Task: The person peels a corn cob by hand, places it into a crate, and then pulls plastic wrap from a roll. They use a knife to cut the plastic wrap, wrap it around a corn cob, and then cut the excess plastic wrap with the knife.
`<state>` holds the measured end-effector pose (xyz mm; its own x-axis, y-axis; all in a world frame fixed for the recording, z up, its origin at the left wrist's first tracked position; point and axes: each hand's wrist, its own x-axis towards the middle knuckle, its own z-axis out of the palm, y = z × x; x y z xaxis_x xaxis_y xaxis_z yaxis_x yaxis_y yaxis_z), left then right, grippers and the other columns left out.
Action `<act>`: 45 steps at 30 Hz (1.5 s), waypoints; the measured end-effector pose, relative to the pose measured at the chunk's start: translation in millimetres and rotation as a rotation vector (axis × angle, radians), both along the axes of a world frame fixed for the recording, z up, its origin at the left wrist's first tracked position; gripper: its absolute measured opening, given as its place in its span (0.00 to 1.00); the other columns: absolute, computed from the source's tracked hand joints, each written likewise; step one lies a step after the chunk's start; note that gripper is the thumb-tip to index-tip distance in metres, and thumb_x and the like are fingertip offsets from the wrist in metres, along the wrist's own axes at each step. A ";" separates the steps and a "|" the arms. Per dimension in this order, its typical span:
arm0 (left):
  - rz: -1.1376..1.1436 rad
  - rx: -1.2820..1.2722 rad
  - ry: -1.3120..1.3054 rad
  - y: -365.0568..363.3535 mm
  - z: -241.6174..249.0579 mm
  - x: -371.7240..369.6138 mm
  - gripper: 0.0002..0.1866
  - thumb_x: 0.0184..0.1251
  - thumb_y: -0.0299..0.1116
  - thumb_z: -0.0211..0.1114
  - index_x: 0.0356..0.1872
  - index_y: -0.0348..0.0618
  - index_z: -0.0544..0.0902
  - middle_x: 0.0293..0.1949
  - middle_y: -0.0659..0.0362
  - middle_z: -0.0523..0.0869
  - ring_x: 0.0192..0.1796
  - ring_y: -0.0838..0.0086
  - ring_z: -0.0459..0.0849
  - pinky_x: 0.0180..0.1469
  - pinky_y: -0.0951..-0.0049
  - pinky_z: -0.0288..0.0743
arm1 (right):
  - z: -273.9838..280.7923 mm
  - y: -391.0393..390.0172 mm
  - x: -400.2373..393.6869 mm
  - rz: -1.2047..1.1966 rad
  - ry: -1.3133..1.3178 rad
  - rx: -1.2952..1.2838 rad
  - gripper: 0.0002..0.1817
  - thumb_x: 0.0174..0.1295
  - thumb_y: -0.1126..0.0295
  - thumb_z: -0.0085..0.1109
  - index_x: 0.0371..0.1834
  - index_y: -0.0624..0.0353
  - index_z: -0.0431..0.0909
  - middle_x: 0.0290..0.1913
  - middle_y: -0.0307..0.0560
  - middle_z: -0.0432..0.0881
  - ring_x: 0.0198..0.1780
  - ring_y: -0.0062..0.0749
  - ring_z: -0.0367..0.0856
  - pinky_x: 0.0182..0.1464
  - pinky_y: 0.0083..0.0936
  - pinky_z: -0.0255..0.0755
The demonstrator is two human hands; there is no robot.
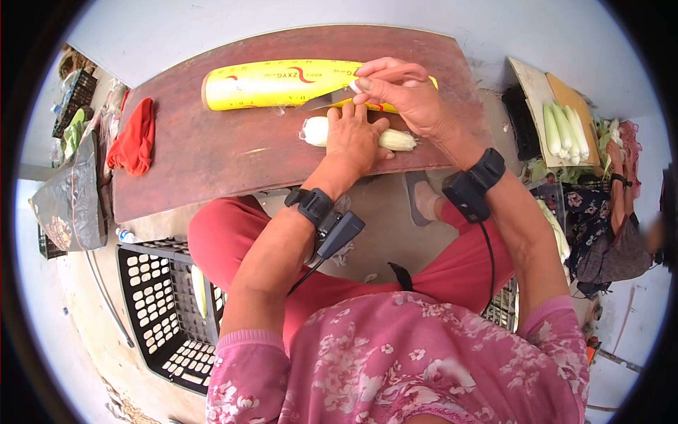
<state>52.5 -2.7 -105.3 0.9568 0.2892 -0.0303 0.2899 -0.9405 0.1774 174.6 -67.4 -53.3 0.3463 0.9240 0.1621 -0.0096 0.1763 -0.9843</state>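
A pale, whitish vegetable (316, 131) lies near the front edge of the dark red table (233, 152). My left hand (355, 138) rests on top of it, fingers spread and pressed down over its middle. Above and to the right, my right hand (407, 95) grips the orange handle of a knife (321, 100), whose blade points left, over the front side of a yellow printed roll (261, 85). The blade's lower edge is just above the vegetable and my left fingertips.
A red cloth (134, 138) lies at the table's left end. Below left stands a black crate (169, 311) holding one vegetable. On the right, a board (544, 120) carries several pale vegetables (565, 133), with another person (611, 219) beside it.
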 end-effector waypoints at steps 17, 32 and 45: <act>0.002 0.018 -0.056 -8.7 -4.1 -8.2 0.30 0.49 0.56 0.73 0.57 0.68 0.81 0.53 0.56 0.76 0.64 0.60 0.68 0.57 0.56 0.60 | -32.1 11.7 10.8 0.076 -0.002 -0.035 0.09 0.66 0.76 0.62 0.46 0.66 0.85 0.50 0.45 0.81 0.45 0.30 0.85 0.50 0.22 0.79; -0.017 0.002 -0.039 -5.1 -3.6 -6.1 0.27 0.52 0.57 0.71 0.55 0.65 0.82 0.54 0.54 0.77 0.65 0.58 0.66 0.58 0.55 0.59 | -33.1 8.0 19.7 0.111 -0.081 -0.013 0.09 0.66 0.76 0.60 0.45 0.68 0.85 0.49 0.44 0.81 0.45 0.26 0.84 0.53 0.20 0.78; -0.027 0.040 -0.133 -4.9 -10.8 -7.7 0.29 0.50 0.56 0.73 0.57 0.66 0.82 0.56 0.53 0.76 0.67 0.58 0.65 0.58 0.56 0.59 | -38.3 9.3 16.3 0.068 -0.262 0.025 0.04 0.63 0.76 0.63 0.36 0.64 0.86 0.47 0.44 0.84 0.45 0.25 0.82 0.53 0.22 0.77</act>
<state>44.8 -7.6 -116.1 0.9590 0.2615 0.1088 0.2406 -0.9548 0.1745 190.9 -58.0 -91.6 0.2268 0.9382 0.2613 0.2320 0.2085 -0.9501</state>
